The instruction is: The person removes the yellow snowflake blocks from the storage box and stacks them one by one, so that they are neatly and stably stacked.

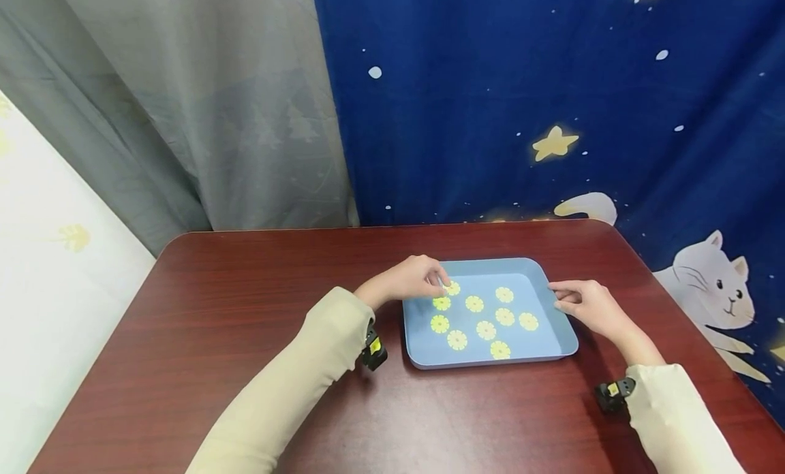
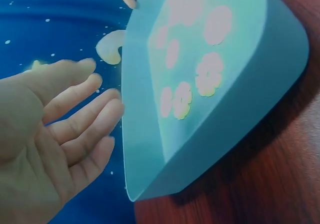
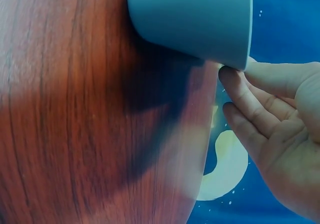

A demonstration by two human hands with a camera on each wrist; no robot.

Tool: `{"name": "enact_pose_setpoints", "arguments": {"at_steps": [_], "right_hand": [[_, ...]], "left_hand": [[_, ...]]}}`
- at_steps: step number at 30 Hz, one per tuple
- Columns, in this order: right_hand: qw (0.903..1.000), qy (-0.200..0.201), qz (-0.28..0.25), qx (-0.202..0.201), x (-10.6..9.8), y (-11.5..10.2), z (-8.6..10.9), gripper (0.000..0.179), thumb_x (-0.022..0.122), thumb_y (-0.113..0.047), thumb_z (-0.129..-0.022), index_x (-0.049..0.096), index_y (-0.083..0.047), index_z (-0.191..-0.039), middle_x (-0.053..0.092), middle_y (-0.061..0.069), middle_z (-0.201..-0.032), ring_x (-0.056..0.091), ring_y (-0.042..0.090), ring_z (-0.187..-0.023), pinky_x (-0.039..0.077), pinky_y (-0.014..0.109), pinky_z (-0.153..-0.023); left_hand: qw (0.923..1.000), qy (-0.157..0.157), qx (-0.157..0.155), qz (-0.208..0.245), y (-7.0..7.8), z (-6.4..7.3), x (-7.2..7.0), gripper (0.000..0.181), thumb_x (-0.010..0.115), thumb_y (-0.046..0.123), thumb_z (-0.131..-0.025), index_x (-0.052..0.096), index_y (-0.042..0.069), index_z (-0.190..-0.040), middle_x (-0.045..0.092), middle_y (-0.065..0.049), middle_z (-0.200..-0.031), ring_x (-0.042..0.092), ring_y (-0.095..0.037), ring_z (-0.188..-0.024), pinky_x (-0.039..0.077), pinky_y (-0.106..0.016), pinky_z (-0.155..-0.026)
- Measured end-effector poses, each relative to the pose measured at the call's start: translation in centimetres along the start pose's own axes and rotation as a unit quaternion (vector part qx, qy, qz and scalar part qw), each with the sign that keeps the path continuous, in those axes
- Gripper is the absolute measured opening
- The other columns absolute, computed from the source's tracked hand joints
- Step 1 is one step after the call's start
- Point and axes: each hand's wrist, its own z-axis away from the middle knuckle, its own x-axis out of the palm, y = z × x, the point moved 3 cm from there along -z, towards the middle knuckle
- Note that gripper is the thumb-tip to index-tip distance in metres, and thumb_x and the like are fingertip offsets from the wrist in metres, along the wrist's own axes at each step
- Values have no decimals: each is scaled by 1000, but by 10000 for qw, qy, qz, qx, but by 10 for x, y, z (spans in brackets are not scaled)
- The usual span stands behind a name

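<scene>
A shallow blue tray [image 1: 490,267] holds several flat, round yellow pieces [image 1: 474,304] with notched, flower-like edges, spread apart over its floor. My left hand [image 1: 416,278] hangs over the tray's left back part, its fingers close to two of the pieces. Seen from the left wrist, the left hand [image 2: 65,129] has loosely bent fingers with nothing between them. On the opposite side, my right hand [image 1: 590,306] pinches the tray's right rim. In the right wrist view, thumb and forefinger of the right hand [image 3: 280,114] meet at the corner of the tray wall [image 3: 195,18].
The tray stands on a dark red wooden table [image 1: 257,310], toward its back right. Behind it hang a grey curtain [image 1: 245,106] and a blue curtain [image 1: 454,106] with stars and a white cat. Small black cameras [image 1: 373,351] sit at both wrists.
</scene>
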Motion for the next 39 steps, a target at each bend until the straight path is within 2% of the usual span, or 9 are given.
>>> {"name": "enact_pose_setpoints", "arguments": {"at_steps": [3, 7, 14, 17, 23, 31, 36, 39], "right_hand": [[10000, -2, -46, 9, -1, 0, 0, 37, 67, 0, -79, 59, 10, -113, 64, 23, -96, 63, 29, -82, 52, 35, -67], [9999, -34, -95, -6, -2, 0, -1, 37, 67, 0, -79, 59, 10, -113, 64, 24, -98, 63, 28, -82, 52, 34, -67], [10000, -18, -84, -35, -2, 1, -1, 37, 67, 2, -78, 59, 10, -113, 64, 23, -97, 62, 27, -81, 51, 32, -66], [10000, -16, -83, -39, -1, 1, -1, 37, 67, 2, -78, 59, 10, -114, 64, 23, -97, 62, 27, -81, 51, 33, -66], [9999, -10, -91, -62, 0, 2, 0, 37, 66, 3, -79, 59, 10, -114, 63, 24, -98, 62, 28, -81, 51, 33, -66], [10000, -13, -67, -72, -1, 0, -1, 36, 65, 4, -78, 59, 11, -113, 63, 24, -97, 62, 28, -81, 51, 31, -65], [9999, -2, -56, -102, -1, 0, 0, 35, 64, 4, -78, 59, 11, -113, 63, 24, -97, 62, 28, -80, 51, 31, -65], [10000, 9, -59, -77, -1, 0, 0, 35, 64, 4, -78, 59, 11, -112, 64, 24, -97, 62, 27, -80, 51, 31, -65]], "left_hand": [[9989, -458, -17, -125, 3, -10, 3, 20, 68, 11, -80, 66, 0, -96, 64, -4, -80, 57, -11, -72, 45, -21, -64], [9940, -1053, -224, -169, 5, -21, 6, 22, 70, 9, -78, 65, -1, -98, 62, -3, -78, 53, -11, -68, 43, -21, -60], [9780, -1952, -607, -423, 5, -34, 12, 25, 75, 5, -73, 66, 0, -96, 60, -1, -79, 51, -11, -70, 42, -22, -63], [9712, -2206, -718, -545, 4, -37, 16, 27, 76, 4, -72, 66, 0, -97, 61, -1, -78, 52, -11, -71, 43, -22, -64], [9675, -2269, -773, -812, 2, -37, 27, 28, 78, 1, -69, 66, 2, -94, 59, 0, -75, 51, -10, -68, 43, -21, -62], [9702, -2019, -689, -1146, -3, -33, 38, 27, 79, -3, -66, 64, 1, -89, 53, 1, -69, 48, -9, -65, 40, -20, -58], [9682, -1937, -639, -1448, -4, -32, 40, 29, 80, -2, -65, 63, 3, -88, 51, 3, -66, 46, -8, -63, 39, -19, -57], [9680, -1912, -692, -1473, -5, -32, 41, 28, 80, -2, -65, 63, 3, -87, 50, 3, -66, 45, -8, -62, 39, -19, -57]]}}
